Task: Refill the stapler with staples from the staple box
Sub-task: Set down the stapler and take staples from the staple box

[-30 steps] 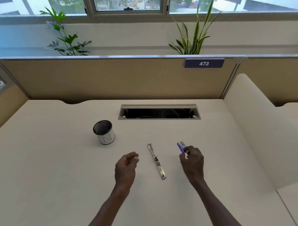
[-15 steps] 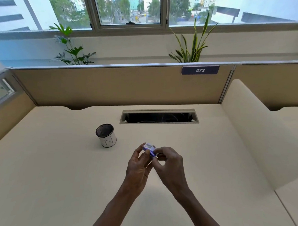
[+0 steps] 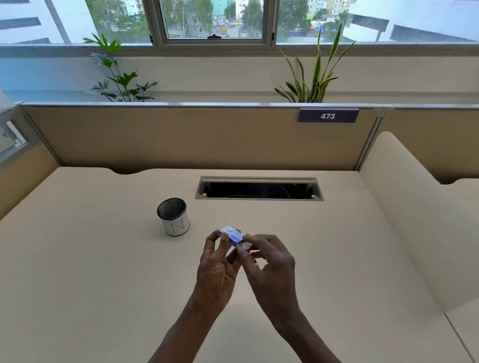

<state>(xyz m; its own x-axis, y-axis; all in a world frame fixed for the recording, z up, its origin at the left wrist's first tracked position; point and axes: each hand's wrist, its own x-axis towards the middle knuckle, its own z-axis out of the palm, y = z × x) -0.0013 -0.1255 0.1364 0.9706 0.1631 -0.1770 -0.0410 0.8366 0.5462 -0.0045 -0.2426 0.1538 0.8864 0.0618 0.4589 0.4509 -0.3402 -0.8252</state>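
Note:
A small blue and white staple box (image 3: 232, 234) is held up above the desk between both hands. My left hand (image 3: 217, 265) pinches its left end with thumb and fingers. My right hand (image 3: 269, 265) pinches the box's right end, where a pale inner part sticks out. The stapler is hidden behind my hands; only a tiny sliver of metal (image 3: 255, 261) shows between my right fingers.
A white pen cup (image 3: 174, 217) with a dark mesh inside stands left of my hands. A cable slot (image 3: 260, 188) opens in the desk (image 3: 91, 284) behind them. Partition walls close the back and the right side.
A second ago my right hand alone held the box, right of the stapler lying on the desk. Both hands have since met over the stapler and now hold the box together.

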